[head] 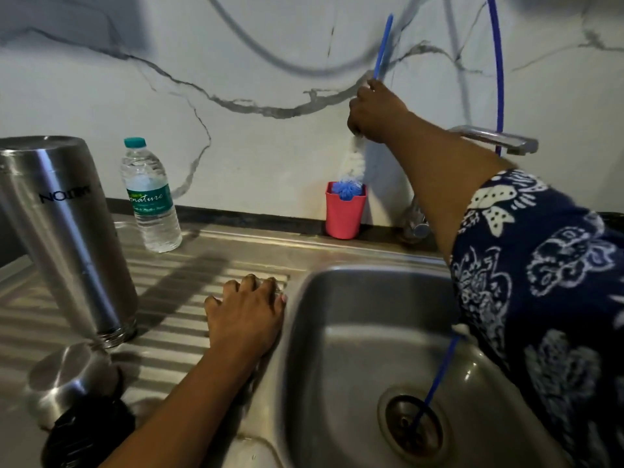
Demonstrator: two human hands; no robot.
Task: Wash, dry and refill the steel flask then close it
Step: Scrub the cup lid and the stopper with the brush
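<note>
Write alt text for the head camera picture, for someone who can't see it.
A person's right hand grips a bottle brush whose blue tip sits in a pink cup behind the sink. The left hand rests on the draining board, near the steel flask standing upside down.

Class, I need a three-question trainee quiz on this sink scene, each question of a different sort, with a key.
1. True or false: the steel flask stands upside down on the draining board.
2. Which does the right hand grip? A) the water bottle B) the bottle brush C) the tap
3. Fill in: the brush's blue tip sits inside the pink ____.

Key: 1 true; 2 B; 3 cup.
</note>
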